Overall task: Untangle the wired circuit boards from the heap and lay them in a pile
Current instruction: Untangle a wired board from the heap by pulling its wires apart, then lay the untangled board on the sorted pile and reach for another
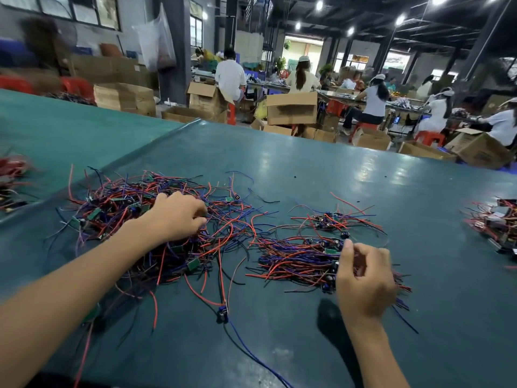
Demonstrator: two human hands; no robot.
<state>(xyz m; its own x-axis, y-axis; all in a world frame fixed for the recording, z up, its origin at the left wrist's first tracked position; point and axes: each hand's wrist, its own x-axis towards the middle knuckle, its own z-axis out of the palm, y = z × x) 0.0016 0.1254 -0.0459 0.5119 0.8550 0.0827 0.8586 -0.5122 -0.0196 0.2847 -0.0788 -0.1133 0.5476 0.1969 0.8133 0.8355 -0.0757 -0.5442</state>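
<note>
The heap (223, 228) of wired boards was noted left of centre on the green table (307, 169); the pile (293, 257) lay just right of it. The left hand (176, 215) was curled into the heap, apparently pinching wires. The right hand (363, 278), blurred, was curled over the pile; its hold could not be told.

Tangled wire-and-board heap (223, 219) lies left of the straighter pile (293, 259).

Heap (156, 222) lies left of pile (305, 259).
</note>
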